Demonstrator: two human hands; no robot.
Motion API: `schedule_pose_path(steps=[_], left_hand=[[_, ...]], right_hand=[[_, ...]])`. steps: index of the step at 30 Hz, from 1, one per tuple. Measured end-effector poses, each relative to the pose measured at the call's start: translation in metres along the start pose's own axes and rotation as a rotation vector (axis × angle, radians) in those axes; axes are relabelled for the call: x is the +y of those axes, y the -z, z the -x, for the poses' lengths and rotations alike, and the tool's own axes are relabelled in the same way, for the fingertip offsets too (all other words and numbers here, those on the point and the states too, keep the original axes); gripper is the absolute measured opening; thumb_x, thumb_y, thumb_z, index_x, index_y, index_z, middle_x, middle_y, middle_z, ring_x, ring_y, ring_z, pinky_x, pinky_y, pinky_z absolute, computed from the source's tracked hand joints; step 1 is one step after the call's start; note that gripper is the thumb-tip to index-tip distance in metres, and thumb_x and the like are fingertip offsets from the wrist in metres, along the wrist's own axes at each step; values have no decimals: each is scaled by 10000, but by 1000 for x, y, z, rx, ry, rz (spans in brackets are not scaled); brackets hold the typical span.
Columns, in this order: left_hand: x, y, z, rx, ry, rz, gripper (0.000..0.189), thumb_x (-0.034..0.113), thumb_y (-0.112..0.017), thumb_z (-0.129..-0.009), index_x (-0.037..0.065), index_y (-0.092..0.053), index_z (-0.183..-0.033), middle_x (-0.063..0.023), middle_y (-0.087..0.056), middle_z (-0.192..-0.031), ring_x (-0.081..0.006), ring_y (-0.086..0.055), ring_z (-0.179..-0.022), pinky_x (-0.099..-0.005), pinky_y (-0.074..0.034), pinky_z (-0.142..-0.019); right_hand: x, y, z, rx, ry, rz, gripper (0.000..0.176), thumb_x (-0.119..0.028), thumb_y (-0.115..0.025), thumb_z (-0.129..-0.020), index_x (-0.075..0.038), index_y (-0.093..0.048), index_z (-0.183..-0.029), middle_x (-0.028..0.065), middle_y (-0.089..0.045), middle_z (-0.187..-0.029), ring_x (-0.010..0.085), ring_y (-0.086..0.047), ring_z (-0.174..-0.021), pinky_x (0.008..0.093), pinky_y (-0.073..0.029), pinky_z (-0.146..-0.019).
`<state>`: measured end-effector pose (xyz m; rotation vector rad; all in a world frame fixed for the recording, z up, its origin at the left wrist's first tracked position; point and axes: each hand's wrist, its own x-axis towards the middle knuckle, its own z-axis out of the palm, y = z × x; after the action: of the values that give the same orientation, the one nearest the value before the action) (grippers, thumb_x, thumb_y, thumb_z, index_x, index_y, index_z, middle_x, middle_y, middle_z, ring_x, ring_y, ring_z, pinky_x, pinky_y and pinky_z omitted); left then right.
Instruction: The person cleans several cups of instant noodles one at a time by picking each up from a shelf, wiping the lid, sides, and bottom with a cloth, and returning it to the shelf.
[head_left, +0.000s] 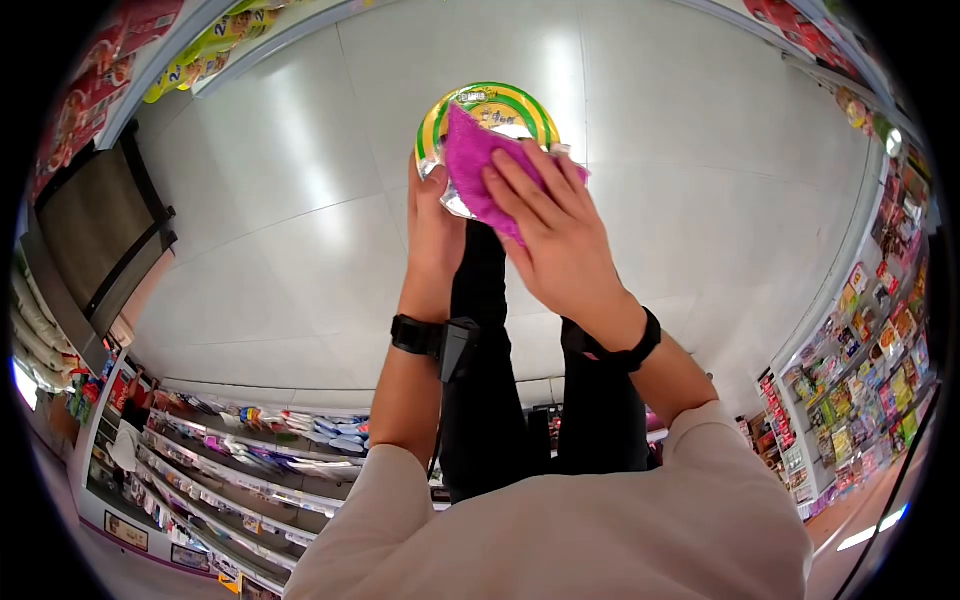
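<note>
A round instant noodle bowl (543,124) with a green and yellow foil lid is held out over the floor, its lid facing up toward me. Around the bowl's left side is my left hand (436,215), closed, with the thumb at the rim and the other fingers mostly hidden. A purple cloth (470,165) lies across the lid and covers much of its middle and right part. My right hand (550,220) has the cloth under its fingers and presses it against the lid. The underside of the bowl is out of sight.
Pale tiled floor (300,200) stretches around my legs. Stocked shelves (240,460) stand behind me at lower left, and a packet-filled rack (860,370) rises at right. More shelf edges (260,60) border the top corners. A dark-framed brown panel (105,220) is at left.
</note>
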<state>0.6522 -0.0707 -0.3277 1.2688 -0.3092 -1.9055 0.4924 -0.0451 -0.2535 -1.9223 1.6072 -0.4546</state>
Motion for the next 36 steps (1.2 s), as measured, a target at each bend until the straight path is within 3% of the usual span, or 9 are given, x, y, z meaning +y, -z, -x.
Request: schedule_pose_path(steps=[13, 20, 23, 25, 27, 31, 33, 34, 36], left_hand=[[39, -73, 76, -66, 76, 67, 523, 277, -418, -980, 55, -383, -1453, -95, -477, -1426, -214, -469, -1315, -367, -406, -1081], [71, -96, 91, -15, 67, 78, 531, 444, -412, -1004, 58, -466, -1365, -96, -564, -1342, -209, -553, -1231, -377, -443, -1030], [75, -105, 102, -43, 102, 49, 613, 534, -405, -996, 88, -442, -1414, -78, -559, -1370, -228, -543, -1265, -419, -430, -1051], [84, -118, 107, -117, 229, 37, 660, 584, -379, -999, 90, -431, -1432, -74, -563, -1369, -228, -551, -1256, -421, -431, -1056], [89, -125, 113, -119, 285, 7, 765, 689, -329, -976, 96, -417, -1452, -83, -510, -1435, -240, -492, -1320, -431, -391, -1099], [103, -103, 120, -261, 95, -99, 930, 791, -306, -902, 84, -331, -1506, -99, -380, -1534, -248, -335, -1428, -422, -286, -1168], [115, -93, 124, -306, -148, -745, 1040, 818, -432, -838, 56, -268, -1528, -118, -420, -1484, -244, -353, -1415, -403, -295, -1159], [112, -88, 111, -310, -199, -621, 1134, 782, -666, -721, 61, -269, -1501, -101, -420, -1446, -228, -388, -1374, -385, -309, -1138], [106, -92, 104, -373, -316, -584, 1148, 777, -675, -716, 61, -258, -1510, -99, -426, -1435, -227, -402, -1359, -379, -313, -1136]], right_hand=[[-74, 83, 7, 82, -15, -113, 479, -137, -561, -929, 16, -514, -1380, 177, -495, -1449, 349, -402, -1393, 500, -272, -1165], [-45, 133, 51, 309, 23, -109, 349, -10, -676, -777, -15, -682, -1125, 109, -675, -1176, 302, -611, -1139, 446, -467, -988], [-50, 154, 57, 466, -577, -863, 332, -128, -523, -998, 20, -610, -1283, 123, -571, -1397, 234, -617, -1154, 375, -470, -972], [-50, 139, 53, 360, -637, -1092, 424, -204, -440, -1047, 27, -505, -1396, 137, -474, -1491, 147, -619, -1056, 300, -504, -853], [-50, 131, 36, 524, -189, -864, 493, -226, -416, -1053, 80, -403, -1440, 159, -423, -1521, 169, -540, -1216, 269, -434, -1004], [-50, 136, 22, 567, -361, -1414, 494, -262, -394, -1068, 88, -421, -1416, 169, -461, -1475, 202, -513, -1273, 317, -385, -1077], [-52, 139, 23, 518, -445, -1524, 540, -347, -398, -1059, 62, -438, -1409, 160, -481, -1455, 232, -487, -1320, 355, -389, -1093], [-50, 135, 23, 522, -536, -1626, 527, -349, -401, -1058, 48, -451, -1401, 149, -511, -1424, 228, -506, -1296, 354, -405, -1077], [-47, 136, 22, 461, -643, -1773, 477, -337, -406, -1059, 6, -488, -1381, 112, -589, -1330, 217, -544, -1242, 352, -429, -1051]])
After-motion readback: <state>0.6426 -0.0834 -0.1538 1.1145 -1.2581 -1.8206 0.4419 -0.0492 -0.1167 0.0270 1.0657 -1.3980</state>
